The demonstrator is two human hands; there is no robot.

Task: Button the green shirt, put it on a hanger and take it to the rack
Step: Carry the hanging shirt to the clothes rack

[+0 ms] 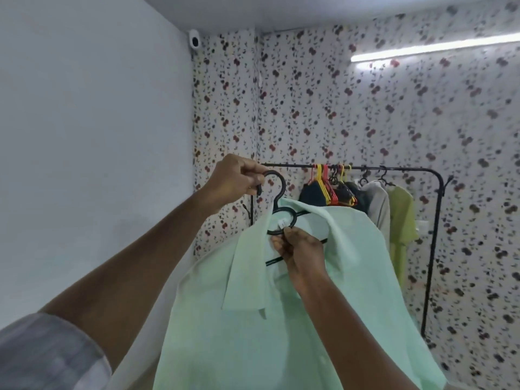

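Note:
A pale green shirt (253, 319) hangs from a black plastic hanger (281, 218) held up in front of me. My left hand (233, 178) is closed around the hanger's hook at the top. Inside the collar, my right hand (301, 254) pinches the hanger's lower ring and crossbar. The shirt's collar falls open to the left, and its front is turned away from me. The black clothes rack (433, 235) stands behind, against the patterned wall.
On the rack hang several garments: dark ones (312, 194), a grey one (377, 204) and an olive-green one (401, 220), plus several empty red and yellow hangers (323, 181). A plain white wall is on the left, with a camera (194, 40) in the corner.

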